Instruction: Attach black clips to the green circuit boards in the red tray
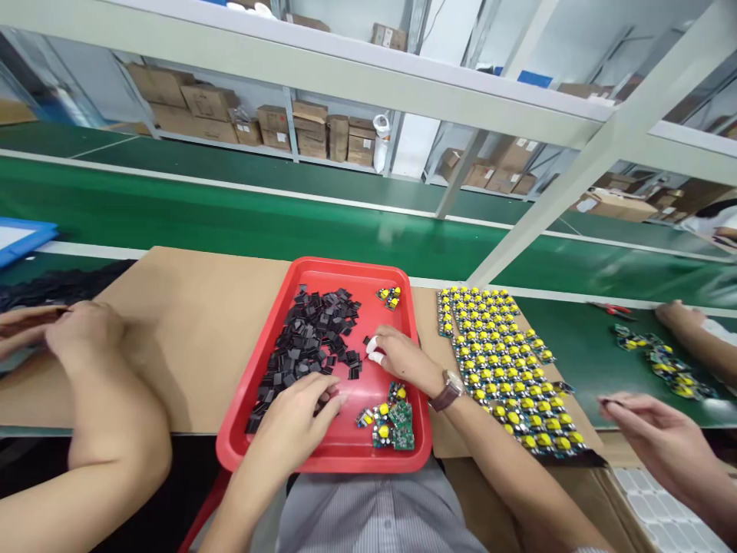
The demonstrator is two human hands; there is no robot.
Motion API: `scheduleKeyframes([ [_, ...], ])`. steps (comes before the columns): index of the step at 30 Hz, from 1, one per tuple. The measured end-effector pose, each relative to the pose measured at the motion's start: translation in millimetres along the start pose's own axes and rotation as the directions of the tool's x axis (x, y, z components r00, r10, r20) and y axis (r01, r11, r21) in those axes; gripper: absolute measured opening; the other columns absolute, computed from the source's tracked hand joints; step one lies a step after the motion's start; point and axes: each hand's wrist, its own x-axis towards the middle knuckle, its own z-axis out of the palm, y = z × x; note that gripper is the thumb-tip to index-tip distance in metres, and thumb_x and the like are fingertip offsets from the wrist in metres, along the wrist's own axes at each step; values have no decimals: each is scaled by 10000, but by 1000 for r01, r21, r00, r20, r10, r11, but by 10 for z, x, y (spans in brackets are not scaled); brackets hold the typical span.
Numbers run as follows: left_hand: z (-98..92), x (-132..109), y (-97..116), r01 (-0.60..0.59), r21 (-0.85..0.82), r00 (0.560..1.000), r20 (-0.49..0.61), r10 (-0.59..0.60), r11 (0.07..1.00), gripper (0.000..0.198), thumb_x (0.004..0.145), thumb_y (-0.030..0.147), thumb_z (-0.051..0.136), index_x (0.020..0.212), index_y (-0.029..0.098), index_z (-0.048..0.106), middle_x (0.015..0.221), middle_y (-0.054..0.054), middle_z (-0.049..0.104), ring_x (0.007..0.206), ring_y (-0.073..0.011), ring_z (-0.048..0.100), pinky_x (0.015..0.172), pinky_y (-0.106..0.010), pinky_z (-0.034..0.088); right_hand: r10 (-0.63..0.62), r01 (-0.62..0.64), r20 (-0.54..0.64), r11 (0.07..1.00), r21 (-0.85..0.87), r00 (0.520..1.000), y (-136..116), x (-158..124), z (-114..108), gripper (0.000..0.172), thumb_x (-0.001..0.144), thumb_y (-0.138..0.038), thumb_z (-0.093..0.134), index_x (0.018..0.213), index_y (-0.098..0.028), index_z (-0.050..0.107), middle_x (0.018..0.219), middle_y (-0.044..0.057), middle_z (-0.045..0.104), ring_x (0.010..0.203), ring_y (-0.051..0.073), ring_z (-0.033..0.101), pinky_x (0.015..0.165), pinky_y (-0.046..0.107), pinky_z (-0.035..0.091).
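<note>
My left hand (302,411) hangs over the near left part of a red tray (322,463). Its thumb and fingers are closed together, and whatever lies between them is hidden. My right hand (406,359) wears white finger covers on thumb and forefinger and a watch on the wrist. Those fingertips pinch at a small black piece (367,340) in the middle of the tray. A heap of small flat black pieces (308,342) fills the tray's left half. Circuit boards with yellow parts (385,432) lie near its front right corner, with a few more boards (391,295) at the back.
Rows of yellow-topped boards (507,353) cover the cardboard (207,330) right of the tray. Co-workers' hands (86,330) (656,422) work on both sides. Red pliers (616,309) lie at the right. A slanting white post (535,207) stands behind.
</note>
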Motion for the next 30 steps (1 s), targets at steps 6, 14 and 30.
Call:
scheduleKeyframes([
  [6,206,208,181,-60,-209,997,-60,49,976,311,969,345,608,1243,219,686,1148,-56,758,965,-203,734,908,-322,567,40,-21,-74,970,242,996,-215,-382,-79,141,941,-323,673,949,-194,730,967,52,758,879,194,724,818,315,588],
  [14,366,293,329,106,-596,994,52,-93,796,227,963,382,601,985,206,742,787,-4,755,716,-169,723,711,-280,602,253,-116,-129,764,635,959,-301,-631,32,353,782,-396,823,1074,-213,751,921,38,777,839,191,733,792,324,617],
  [30,223,439,155,-6,-132,996,87,18,991,229,954,244,559,1090,213,741,1021,-58,803,902,-227,757,854,-363,582,463,-80,-246,578,812,852,-324,-701,-3,288,762,-375,845,978,-205,760,917,41,788,808,190,750,797,340,626],
])
